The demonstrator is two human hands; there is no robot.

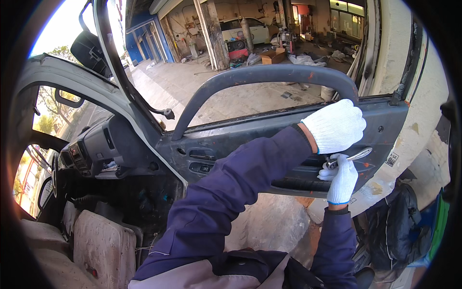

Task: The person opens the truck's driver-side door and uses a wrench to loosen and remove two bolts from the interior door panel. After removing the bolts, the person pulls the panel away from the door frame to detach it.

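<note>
From here the right hand (343, 179) is pinching a silver wrench (361, 153) in front of the door panel (385, 121), handle slanting up-right, left hand (335, 126) just above, can't tell its grip tbh

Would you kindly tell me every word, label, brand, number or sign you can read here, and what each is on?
Pale door edge: a small dark printed mark, tilted; I won't copy its characters.
Same edge, below the right hand: a tiny outlined mark, too small to read.
Door switch: a small marking, too small to read.
Shiny metal piece in that hand: no lettering discernible.
</note>
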